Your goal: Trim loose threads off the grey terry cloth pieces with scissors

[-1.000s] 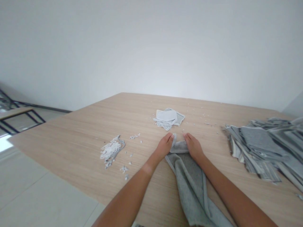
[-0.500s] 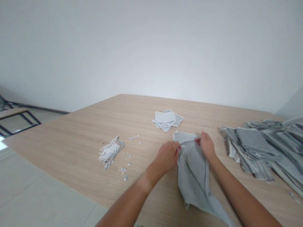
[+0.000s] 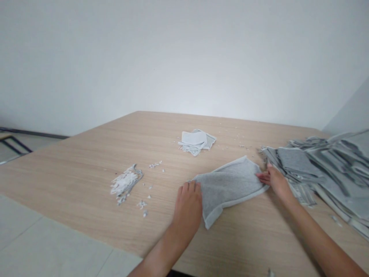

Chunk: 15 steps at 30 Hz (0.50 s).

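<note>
tabletop point(image 3: 86, 169): light wood grain, wide, its near edge running above a pale tiled floor point(image 3: 43, 250)
folded cloths point(image 3: 196, 141): a small pale heap near the middle, toward the far edge (the top piece lighter than those under it)
pile of grey cloths point(image 3: 323, 165): large, loosely stacked and fanned out, at the right side of the tabletop
white scraps point(image 3: 124, 183): a little mound at the left, with loose bits scattered just beside it
crumbs point(image 3: 240, 140): tiny white specks strewn toward the far right
wall point(image 3: 184, 54): plain, white
metal frame point(image 3: 13, 143): dark, at the far left, mostly cut off
</note>
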Motion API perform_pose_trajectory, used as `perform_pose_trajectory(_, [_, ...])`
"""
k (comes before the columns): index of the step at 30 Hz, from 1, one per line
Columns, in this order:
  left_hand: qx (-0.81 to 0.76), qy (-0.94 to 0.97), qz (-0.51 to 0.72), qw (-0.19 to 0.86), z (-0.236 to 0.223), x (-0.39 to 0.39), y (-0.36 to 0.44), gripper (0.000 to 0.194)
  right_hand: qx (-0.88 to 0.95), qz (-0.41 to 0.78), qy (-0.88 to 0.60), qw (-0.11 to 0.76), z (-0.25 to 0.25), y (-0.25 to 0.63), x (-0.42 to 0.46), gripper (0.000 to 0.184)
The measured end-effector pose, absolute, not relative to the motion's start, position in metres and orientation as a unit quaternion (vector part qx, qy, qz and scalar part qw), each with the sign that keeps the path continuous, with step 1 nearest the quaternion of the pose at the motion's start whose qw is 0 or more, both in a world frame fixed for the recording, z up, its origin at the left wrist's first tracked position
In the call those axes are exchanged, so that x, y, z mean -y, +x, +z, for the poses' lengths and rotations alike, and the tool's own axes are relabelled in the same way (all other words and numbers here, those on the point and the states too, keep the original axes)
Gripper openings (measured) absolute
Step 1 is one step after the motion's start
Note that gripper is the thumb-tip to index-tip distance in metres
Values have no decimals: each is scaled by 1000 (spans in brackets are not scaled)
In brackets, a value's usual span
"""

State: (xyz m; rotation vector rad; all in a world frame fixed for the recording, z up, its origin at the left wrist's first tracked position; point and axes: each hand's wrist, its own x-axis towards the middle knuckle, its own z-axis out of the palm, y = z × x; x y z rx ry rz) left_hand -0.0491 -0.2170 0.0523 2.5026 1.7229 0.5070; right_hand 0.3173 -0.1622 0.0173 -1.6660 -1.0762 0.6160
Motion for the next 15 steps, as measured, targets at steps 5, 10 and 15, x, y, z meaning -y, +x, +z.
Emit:
perform_pose_trajectory(5, [-617,772,148,35,63,199,-58,33,365,356,-694,508,15,326,212,40])
perform_pose_trajectory(10, [-616,759,158,136,60,169,-65,30,447,420,-716,334,29,318,253,55])
perform_pose_trajectory(15, [-636,728,169,194,63,131,-65,30,498,386,-692,352,56,287,221,48])
